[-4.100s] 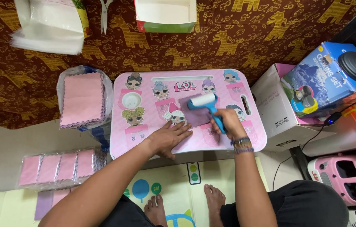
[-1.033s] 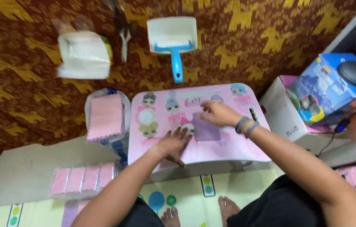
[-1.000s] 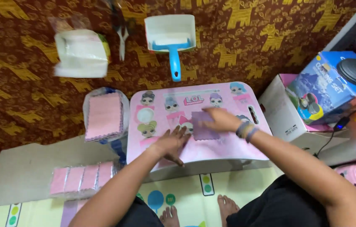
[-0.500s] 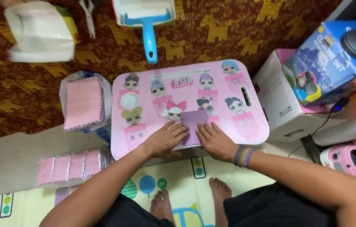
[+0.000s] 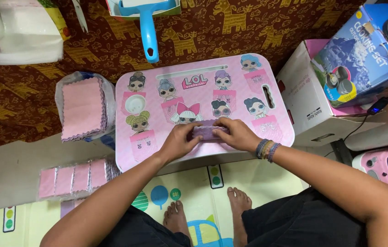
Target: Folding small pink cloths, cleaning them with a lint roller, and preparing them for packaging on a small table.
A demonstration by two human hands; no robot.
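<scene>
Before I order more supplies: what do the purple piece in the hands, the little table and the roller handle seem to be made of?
Purple piece: soft cloth, probably; matte, bending between both hands, like the zigzag-edged pink stack.
Table: likely plastic or laminated board; smooth printed top, slight sheen.
Roller handle: glossy blue plastic, it seems.

two hands [image 5: 180, 139], one purple cloth [image 5: 207, 132], one roller [image 5: 147, 27]

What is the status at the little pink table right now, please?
Left hand and right hand both gripping the folded purple cloth on the pink lap table. Blue lint roller parked beyond the table. Nothing obstructing the cloth.
</scene>
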